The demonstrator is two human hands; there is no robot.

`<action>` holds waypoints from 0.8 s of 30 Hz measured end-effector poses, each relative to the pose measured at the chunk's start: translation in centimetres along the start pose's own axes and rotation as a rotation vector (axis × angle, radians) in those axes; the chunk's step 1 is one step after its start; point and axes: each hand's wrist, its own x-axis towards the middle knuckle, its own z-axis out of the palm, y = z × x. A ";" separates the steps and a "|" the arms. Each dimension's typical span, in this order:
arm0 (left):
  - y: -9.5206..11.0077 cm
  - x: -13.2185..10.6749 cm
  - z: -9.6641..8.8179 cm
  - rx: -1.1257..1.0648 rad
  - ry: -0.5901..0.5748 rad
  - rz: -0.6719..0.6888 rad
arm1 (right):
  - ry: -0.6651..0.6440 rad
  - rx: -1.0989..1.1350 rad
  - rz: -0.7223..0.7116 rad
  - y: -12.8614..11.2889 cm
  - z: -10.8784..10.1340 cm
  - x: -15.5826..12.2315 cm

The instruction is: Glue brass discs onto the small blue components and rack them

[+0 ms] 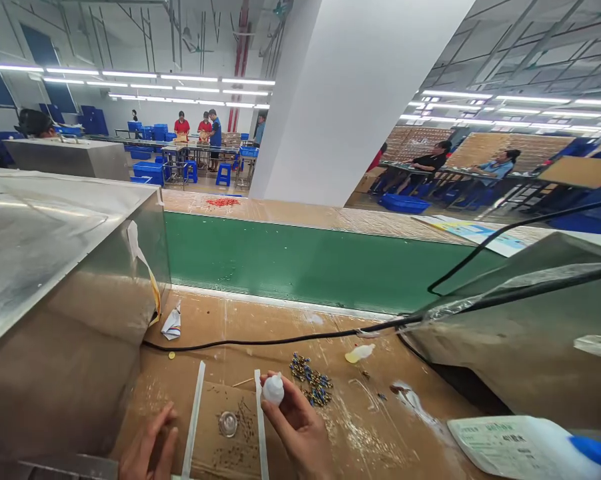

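The right hand (300, 430) is holding the bottle (273, 391) over the counter (260, 312), between the cup (228, 424) and the pile of small parts (311, 381), while the left hand (150, 447) is showing loosely parted fingers just beside a white strip (195, 413)

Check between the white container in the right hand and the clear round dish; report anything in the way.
Nothing visible blocks the gap between the white container and dish; only a white strip and dark specks lie below.
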 end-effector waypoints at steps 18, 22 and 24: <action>0.7 2.7 -1.8 -0.084 -0.193 -0.018 | -0.226 -0.556 -0.226 -3.0 0.1 -1.4; 0.6 2.8 -2.0 -0.135 -0.216 -0.070 | -0.250 -0.598 -0.255 -3.3 -0.3 -0.8; 0.5 2.9 -2.1 -0.144 -0.226 -0.087 | -0.249 -0.608 -0.275 -3.3 -0.3 -0.7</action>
